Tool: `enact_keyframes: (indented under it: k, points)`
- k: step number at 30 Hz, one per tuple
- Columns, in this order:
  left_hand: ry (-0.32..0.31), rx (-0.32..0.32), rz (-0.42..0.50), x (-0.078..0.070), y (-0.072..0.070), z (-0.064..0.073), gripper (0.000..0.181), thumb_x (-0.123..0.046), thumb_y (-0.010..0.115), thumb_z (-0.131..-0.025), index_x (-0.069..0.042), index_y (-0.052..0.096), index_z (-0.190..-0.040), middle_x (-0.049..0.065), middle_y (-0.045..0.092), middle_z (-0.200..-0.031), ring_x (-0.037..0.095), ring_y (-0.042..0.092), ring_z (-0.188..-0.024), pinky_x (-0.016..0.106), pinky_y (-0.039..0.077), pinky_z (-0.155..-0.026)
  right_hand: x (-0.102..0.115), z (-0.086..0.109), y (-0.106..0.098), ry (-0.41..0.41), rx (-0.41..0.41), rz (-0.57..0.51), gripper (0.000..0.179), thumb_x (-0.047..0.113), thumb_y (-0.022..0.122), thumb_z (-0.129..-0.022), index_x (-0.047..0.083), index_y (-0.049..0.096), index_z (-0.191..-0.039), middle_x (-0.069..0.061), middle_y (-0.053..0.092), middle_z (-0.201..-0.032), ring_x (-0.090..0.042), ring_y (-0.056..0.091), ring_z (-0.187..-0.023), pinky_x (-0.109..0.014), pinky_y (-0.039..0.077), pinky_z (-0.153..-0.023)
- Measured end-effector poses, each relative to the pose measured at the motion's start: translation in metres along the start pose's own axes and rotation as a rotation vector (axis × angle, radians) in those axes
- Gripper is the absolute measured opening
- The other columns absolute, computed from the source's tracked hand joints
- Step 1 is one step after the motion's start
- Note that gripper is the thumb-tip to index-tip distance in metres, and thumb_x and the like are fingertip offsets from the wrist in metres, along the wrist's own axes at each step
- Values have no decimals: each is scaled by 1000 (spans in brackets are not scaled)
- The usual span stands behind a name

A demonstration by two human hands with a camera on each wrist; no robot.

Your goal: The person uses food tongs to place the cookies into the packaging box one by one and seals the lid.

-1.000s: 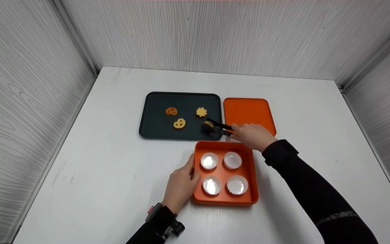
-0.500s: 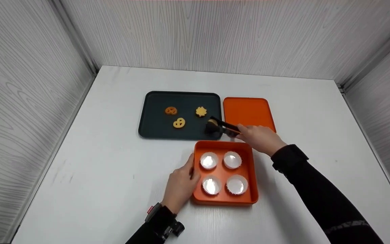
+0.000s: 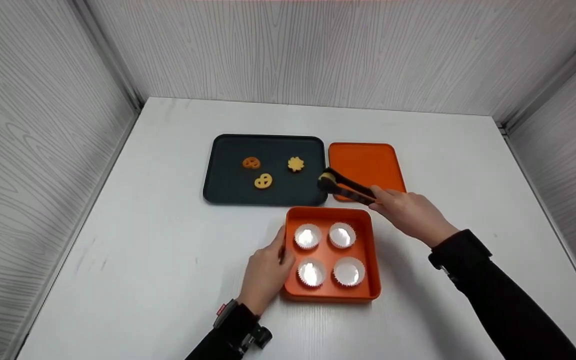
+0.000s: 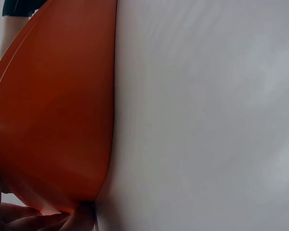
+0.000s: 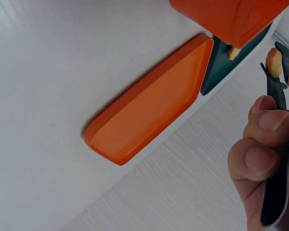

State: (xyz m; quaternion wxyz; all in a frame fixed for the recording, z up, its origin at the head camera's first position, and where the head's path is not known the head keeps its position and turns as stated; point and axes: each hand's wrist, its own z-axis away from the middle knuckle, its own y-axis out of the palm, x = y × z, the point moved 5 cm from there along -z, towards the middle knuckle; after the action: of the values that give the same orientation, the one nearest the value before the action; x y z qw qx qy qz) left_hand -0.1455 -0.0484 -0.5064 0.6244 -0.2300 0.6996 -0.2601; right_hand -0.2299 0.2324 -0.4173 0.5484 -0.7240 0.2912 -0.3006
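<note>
My right hand (image 3: 413,212) grips black tongs (image 3: 352,190), whose tips pinch a small yellow-brown cookie (image 5: 274,62). In the head view, the tongs' tips are over the gap between a dark green tray (image 3: 228,192) and an orange lid-like tray (image 3: 365,160). Two pretzel-shaped cookies (image 3: 263,181) and a flower-shaped cookie (image 3: 296,164) lie on the green tray. My left hand (image 3: 265,270) holds the left wall of an orange box (image 3: 327,254). Several white paper baking cups (image 3: 349,272) stand inside it. Fingers (image 4: 33,220) show at the box's lower edge in the left wrist view.
The white table (image 3: 143,225) surrounds the box and trays. Grey wood-grain panels (image 3: 318,55) stand at the back and both sides. The box sits just in front of the two trays, close to their near edges.
My right hand has moved right and toward me, carrying the tongs and the cookie off the green tray's right side. My left hand and the box have stayed put.
</note>
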Motion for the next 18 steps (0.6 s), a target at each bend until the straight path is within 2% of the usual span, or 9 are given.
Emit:
enact_keyframes:
  k: [3,6,11,18]
  points:
    - [-10,3,8,0,0,0,58,-24,61,-99,-8,48,-153,-6,54,-63,11,51,-63,29,47,-64,4,13,-8,-24,-26,12,28,18,72,-96,3,56,-113,-4,55,-73,-17,47,-55,-30,44,-52]
    - [-17,4,8,0,0,0,58,-23,61,-98,-8,48,-153,-6,53,-63,11,50,-62,29,47,-64,8,26,-14,-36,-45,24,31,17,74,-94,3,57,-115,-4,59,-75,-16,48,-54,-30,45,-51]
    - [-23,11,8,0,0,-1,59,-23,61,-98,-9,48,-153,-5,53,-62,12,50,-63,30,47,-64,17,44,-22,-49,-38,51,39,16,77,-90,4,59,-122,-4,62,-78,-12,46,-52,-27,44,-49]
    - [-14,-1,7,0,1,-1,59,-21,62,-98,-8,48,-153,5,69,-78,12,57,-70,35,54,-73,29,57,-28,-100,0,102,38,18,80,-88,7,58,-117,1,57,-72,-7,38,-47,-22,39,-44]
